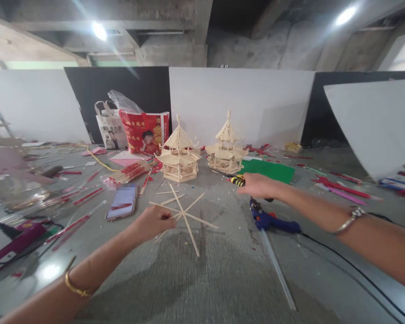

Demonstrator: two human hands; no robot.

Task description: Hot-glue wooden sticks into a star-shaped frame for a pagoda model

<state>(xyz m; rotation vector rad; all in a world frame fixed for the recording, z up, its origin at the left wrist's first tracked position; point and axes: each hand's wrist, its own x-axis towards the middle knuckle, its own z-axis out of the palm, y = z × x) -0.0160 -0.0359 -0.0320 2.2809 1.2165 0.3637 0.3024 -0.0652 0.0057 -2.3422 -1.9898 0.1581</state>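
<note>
My left hand (157,221) is closed, pinching a star-shaped frame of thin wooden sticks (191,225) near its centre. The frame's sticks cross at one point and spread outward just above the grey surface. Farther to the right, my right hand (258,186) is closed around yellow-and-black handled pliers (236,180), whose dark jaws point left. Their far handle is hidden under my fingers. Just below that hand lies a blue glue gun (272,221) with a long clear glue stick (279,272) in it.
Two small wooden stick pavilions (179,155) (227,148) stand ahead. A phone (122,202), bundled sticks (130,173) and a red bag (145,130) are to the left. Green sheet (268,170) lies behind my right hand. The glue gun's black cord (344,258) runs rightward.
</note>
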